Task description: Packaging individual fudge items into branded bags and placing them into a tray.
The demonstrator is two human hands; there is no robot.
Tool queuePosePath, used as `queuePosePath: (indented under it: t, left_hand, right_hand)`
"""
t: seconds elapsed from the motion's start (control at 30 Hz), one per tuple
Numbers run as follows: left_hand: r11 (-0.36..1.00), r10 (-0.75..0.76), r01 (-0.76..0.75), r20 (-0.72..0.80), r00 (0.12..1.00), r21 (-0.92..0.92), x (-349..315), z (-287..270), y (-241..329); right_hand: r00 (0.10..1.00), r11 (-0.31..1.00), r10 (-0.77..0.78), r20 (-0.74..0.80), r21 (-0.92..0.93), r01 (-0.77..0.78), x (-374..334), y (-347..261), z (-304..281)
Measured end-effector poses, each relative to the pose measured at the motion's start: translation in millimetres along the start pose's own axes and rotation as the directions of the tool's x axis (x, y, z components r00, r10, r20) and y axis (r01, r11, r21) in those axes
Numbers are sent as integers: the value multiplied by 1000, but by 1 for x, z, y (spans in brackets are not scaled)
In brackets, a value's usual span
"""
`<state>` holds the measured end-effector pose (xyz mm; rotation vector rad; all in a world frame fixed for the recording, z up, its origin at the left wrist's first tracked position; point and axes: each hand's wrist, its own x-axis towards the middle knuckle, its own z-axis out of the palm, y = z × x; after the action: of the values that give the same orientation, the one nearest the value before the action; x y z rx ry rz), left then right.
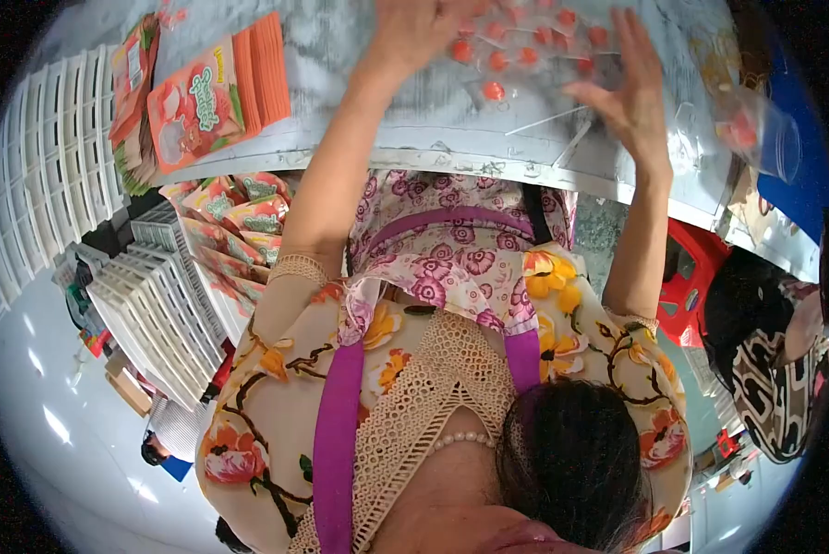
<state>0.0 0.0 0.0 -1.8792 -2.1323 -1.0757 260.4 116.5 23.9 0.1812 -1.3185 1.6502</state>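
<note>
Red candies in clear wrappers (527, 56) lie loosely spread on the grey tabletop (322, 111). At their left edge is my left hand (422, 35), its fingers stretched toward them, blurred and partly cut off by the top of the view. My right hand (629, 97) is on the other side of the candies, open, with thumb and fingers apart and nothing visible in it. Thin white sticks (545, 121) lie near its thumb. One red candy (494, 90) sits a little nearer to me than the others.
Orange-red printed pouches (213, 97) stand fanned on the table's left. More pouches (248, 217) fill a container below the edge, beside white plastic crates (151, 305). At the right are a clear plastic cup (773, 143) and a red stool (682, 286). Another person (774, 369) is there too.
</note>
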Motion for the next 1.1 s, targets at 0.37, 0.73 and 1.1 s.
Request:
queuePosePath:
  t: [0.37,0.73,1.1]
  left_hand:
    - [924,-182,248,236,955,-291,12,43,23]
    - [223,-505,536,374,778,-814,38,8,70]
    - [141,-684,590,352,638,-795,11,28,4]
  right_hand:
    - [907,193,407,105,-981,27,27,34,40]
    - [912,355,315,263,-924,144,42,51,58]
    - [923,279,275,269,-941,191,35,55,58]
